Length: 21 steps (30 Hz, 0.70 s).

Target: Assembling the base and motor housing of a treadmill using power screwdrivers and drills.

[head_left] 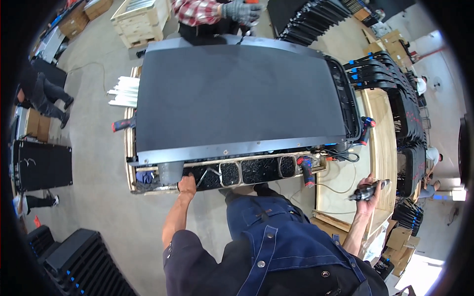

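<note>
A large dark rectangular panel (237, 93) with a metal frame lies flat on a wooden workbench (382, 133). My left hand (186, 185) rests on the bench's near edge, under the panel's front rim, fingers on the black moulded parts there. My right hand (368, 190) is raised to the right of the panel and grips a small dark power tool (363, 192) with a cord trailing left. Another person's gloved hand (242, 10) and a plaid sleeve (197, 11) are at the panel's far edge.
Red-and-black drivers lie at the bench's left edge (122, 125), near front (306, 170) and right (365, 129). Stacks of black panels (395, 84) line the right and lower left (79, 261). Wooden crates (140, 19) stand at the back. A person (42, 93) crouches on the left.
</note>
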{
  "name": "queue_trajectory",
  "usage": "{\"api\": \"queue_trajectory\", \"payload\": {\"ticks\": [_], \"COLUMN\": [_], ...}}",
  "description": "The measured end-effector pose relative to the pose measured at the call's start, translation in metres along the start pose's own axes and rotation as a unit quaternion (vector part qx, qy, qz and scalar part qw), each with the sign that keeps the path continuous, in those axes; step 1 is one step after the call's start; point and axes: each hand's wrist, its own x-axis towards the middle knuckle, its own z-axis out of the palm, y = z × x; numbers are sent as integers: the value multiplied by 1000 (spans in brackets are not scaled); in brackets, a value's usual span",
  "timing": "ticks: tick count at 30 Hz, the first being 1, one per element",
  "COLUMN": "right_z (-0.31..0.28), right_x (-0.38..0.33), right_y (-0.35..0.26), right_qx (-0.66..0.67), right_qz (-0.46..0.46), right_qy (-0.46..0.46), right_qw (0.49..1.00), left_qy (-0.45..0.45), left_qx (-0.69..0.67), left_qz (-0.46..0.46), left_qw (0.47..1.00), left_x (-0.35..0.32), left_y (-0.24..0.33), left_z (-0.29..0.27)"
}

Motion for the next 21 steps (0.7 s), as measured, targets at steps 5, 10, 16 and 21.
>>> {"api": "queue_trajectory", "payload": {"ticks": [5, 10, 16, 21], "right_z": [23, 42, 48, 50], "right_x": [-24, -35, -45, -26], "right_y": [14, 19, 31, 44], "right_qx": [-159, -246, -284, -318], "right_qz": [-108, -123, -123, -99], "right_qy": [-51, -48, 4, -39], "right_qw": [980, 960, 951, 942], "left_qy": [-68, -86, -13, 173], "left_qx": [31, 34, -34, -176], "left_qz": [54, 75, 62, -7], "left_qw": [996, 993, 997, 969], "left_x": [4, 13, 2, -9], "left_y": [-4, -21, -14, -29], "left_z": [0, 5, 12, 19]}}
